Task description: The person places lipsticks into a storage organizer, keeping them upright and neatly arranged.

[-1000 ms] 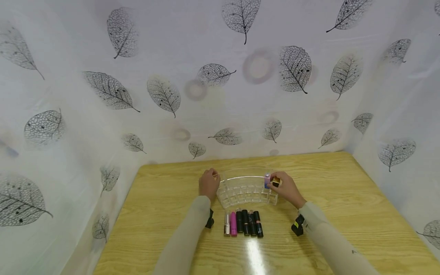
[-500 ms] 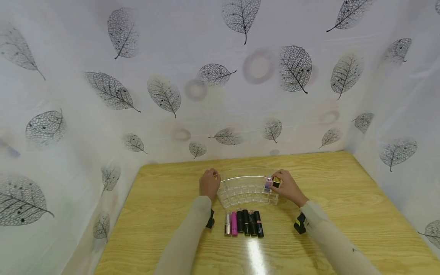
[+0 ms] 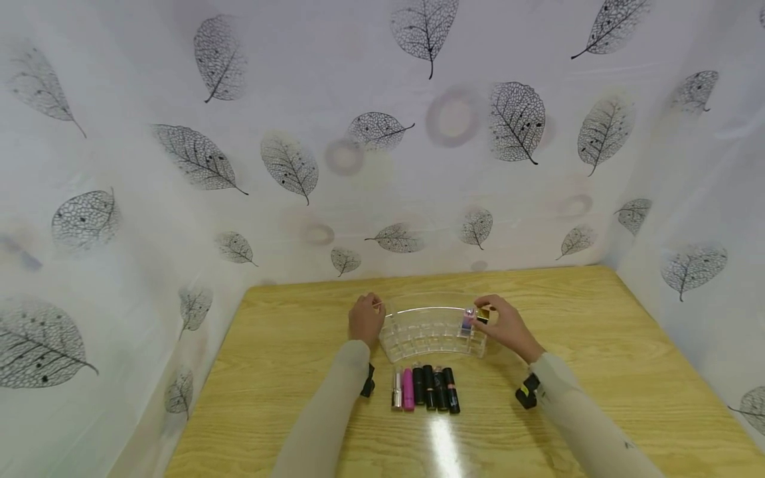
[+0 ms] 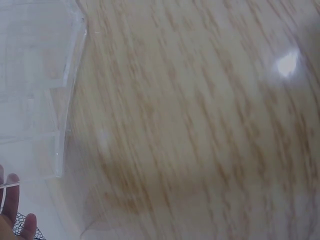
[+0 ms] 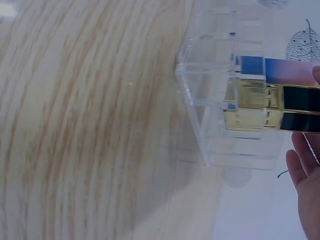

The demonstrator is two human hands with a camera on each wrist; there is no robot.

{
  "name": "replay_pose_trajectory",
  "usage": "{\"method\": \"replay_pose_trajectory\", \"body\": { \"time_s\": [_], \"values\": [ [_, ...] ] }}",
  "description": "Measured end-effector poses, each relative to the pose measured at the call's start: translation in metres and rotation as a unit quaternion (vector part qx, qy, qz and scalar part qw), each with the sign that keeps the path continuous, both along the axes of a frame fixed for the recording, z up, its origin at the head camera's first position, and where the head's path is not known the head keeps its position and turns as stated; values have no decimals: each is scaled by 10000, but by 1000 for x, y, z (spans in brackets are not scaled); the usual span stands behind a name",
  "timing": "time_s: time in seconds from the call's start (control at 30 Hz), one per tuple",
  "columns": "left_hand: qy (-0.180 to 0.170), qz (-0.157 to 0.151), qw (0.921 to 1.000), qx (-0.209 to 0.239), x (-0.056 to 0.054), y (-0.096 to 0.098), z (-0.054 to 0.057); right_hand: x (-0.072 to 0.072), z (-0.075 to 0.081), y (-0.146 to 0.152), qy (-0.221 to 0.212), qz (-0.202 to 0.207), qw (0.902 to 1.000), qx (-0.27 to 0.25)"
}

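A transparent tiered lipstick organizer (image 3: 427, 340) stands on the wooden table. At its left end my left hand (image 3: 366, 320) pinches the clear edge between curled fingers, also visible at the lower corner of the left wrist view. My right hand (image 3: 507, 328) is at the organizer's right end, thumb and forefinger at the upper part of a pink-and-blue lipstick (image 3: 468, 321), which sits upright in a slot. Right beside it is a black-and-gold lipstick (image 5: 300, 97), partly behind the fingers in the head view. The right wrist view cuts off the right fingertips in part.
In front of the organizer lies a row of several lipsticks: a silver one (image 3: 397, 390), a magenta one (image 3: 408, 389) and black ones (image 3: 429, 387). A leaf-patterned curtain (image 3: 418, 166) rises behind the table (image 3: 287, 372). Each wrist wears a small black device.
The pink-and-blue lipstick has gone down into its slot, and my right hand has shifted slightly right. My left hand keeps its hold on the organizer.
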State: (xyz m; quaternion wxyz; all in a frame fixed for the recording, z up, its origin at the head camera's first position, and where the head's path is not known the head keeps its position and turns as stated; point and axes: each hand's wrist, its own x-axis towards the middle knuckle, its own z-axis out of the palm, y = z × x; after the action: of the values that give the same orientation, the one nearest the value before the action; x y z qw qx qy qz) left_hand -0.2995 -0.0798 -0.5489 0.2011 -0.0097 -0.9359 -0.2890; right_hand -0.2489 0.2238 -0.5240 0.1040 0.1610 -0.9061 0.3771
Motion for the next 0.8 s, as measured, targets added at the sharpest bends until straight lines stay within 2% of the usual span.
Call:
{"method": "replay_pose_trajectory", "body": {
  "time_s": [0.17,0.37,0.47,0.57,0.7,0.8],
  "values": [
    [12,7,10000,23,0,0,-1,12,9,0,272,-363,9985,-308],
    [23,15,10000,88,-3,0,-4,38,19,-14,921,-847,9898,-675],
    [-46,40,9999,135,-5,0,-7,50,20,-25,976,-993,9869,-820],
    [-93,53,9998,156,-6,-1,-10,62,19,-38,652,-988,9885,-938],
    [-117,60,9998,163,-7,0,-11,75,14,-54,-169,-988,9902,-968],
    [-124,87,9997,177,-6,1,-9,81,8,-64,-819,-1035,9870,-914]
  ]
}}
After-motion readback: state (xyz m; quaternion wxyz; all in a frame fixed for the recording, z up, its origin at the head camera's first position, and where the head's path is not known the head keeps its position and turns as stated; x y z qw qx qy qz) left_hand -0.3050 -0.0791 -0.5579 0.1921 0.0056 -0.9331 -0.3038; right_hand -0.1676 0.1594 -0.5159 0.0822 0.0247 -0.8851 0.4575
